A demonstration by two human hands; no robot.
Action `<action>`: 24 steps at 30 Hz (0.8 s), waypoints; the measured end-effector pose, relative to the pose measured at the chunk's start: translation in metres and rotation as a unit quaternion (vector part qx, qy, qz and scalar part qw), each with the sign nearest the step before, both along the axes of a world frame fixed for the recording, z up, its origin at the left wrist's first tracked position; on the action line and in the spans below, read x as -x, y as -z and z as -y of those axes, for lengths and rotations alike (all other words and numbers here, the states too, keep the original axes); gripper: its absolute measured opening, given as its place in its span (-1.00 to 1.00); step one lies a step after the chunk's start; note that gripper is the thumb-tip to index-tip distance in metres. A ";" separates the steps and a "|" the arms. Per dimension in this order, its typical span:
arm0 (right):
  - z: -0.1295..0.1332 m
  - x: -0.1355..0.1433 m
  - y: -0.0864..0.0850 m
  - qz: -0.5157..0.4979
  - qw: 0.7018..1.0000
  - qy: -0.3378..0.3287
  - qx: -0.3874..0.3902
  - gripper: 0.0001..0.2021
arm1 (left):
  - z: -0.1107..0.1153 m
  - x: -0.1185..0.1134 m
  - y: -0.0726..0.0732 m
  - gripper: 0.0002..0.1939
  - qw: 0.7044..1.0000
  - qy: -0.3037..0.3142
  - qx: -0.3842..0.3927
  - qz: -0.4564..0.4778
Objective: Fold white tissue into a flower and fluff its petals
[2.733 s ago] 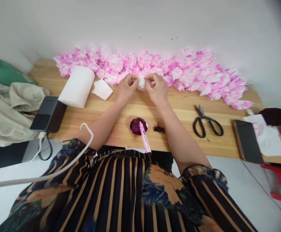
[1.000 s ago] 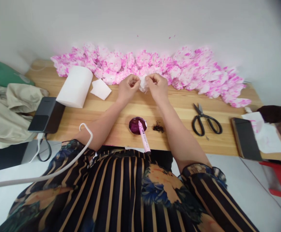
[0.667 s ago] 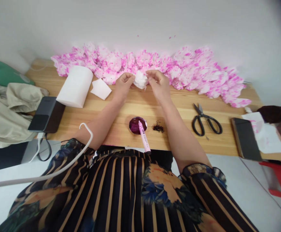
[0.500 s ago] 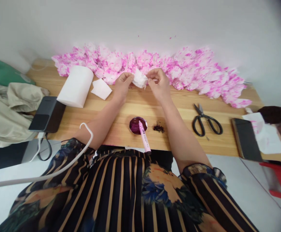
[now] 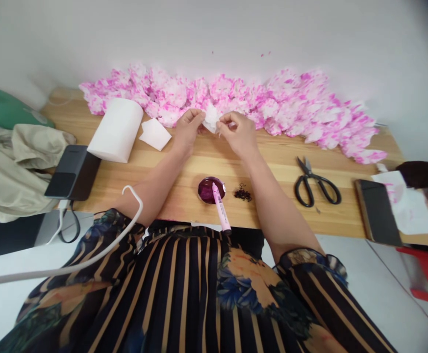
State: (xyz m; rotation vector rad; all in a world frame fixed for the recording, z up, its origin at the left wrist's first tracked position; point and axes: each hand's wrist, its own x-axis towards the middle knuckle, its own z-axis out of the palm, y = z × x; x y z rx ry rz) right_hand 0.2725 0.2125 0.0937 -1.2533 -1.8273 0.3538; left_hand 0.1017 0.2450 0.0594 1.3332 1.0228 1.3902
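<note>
White, thin and crumpled, a small tissue-like piece of paper [image 5: 211, 117] stands up between the person's two hands, above the back part of the worktop. The fingers of the left hand [image 5: 188, 128] pinch its left side, thumb to forefinger; those of the right hand [image 5: 241, 131] nip its lower right edge. From where I'm standing it looks soft and ruffled, its top fanned upward, pale against the long heap of pink-blotched white ruffles [image 5: 177, 93] along the wall just behind.

Nearer the body, between the forearms, a small round shallow dish [image 5: 205, 192] sits on the light wooden worktop [image 5: 272, 162]. Its inside is deep purple and glossy; I can't tell whether that's liquid. A pink marker with a black end [image 5: 220, 208] rests across its rim. Right beside it lies a tangle of dark curly bits [image 5: 242, 192].

Farther out, a folded white paper sheet [image 5: 155, 134] and a fat white paper roll [image 5: 118, 130] lie to the left, black-handled metal scissors [image 5: 316, 181] to the right, blades slightly parted.
</note>
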 end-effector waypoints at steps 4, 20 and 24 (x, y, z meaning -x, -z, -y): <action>-0.002 0.000 0.003 -0.001 1.000 0.027 -0.007 -0.77 | 0.003 -0.003 0.000 -0.56 1.000 0.011 -0.004 -0.014; 0.004 0.010 0.005 0.018 0.998 0.052 0.012 -0.76 | 0.015 -0.010 -0.002 -0.58 0.987 -0.015 -0.101 -0.124; 0.004 0.009 0.003 -0.014 0.998 0.050 0.032 -0.75 | 0.015 -0.010 -0.004 -0.59 0.990 -0.019 -0.102 -0.097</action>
